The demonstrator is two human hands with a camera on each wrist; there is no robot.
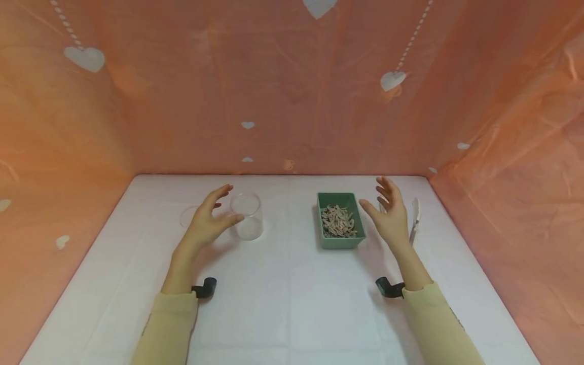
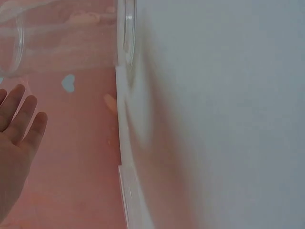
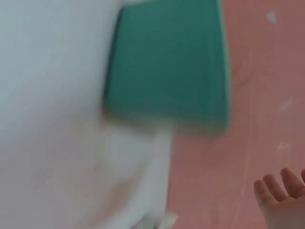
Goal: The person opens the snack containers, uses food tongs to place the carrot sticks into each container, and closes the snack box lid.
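Observation:
A clear cylindrical jar (image 1: 252,215) stands upright on the left half of the table. My left hand (image 1: 206,222) is held at its left side, fingers spread and gently curved, with the thumb overlapping the jar's wall in the head view. In the left wrist view the fingers (image 2: 19,119) show apart from the jar (image 2: 71,43). To the right, a green rectangular box (image 1: 339,244) holds a heap of small greyish-brown dried pieces (image 1: 337,222). Beside the box's right side, my right hand (image 1: 390,218) hovers with relaxed fingers and nothing in it.
A clear round lid (image 1: 183,219) lies left of the jar, partly behind the left hand. Right of the right hand lies a slim tool (image 1: 415,215) with a whitish end and grey shaft, partly hidden. Orange cloth (image 1: 283,91) with white hearts encloses the white table (image 1: 287,304).

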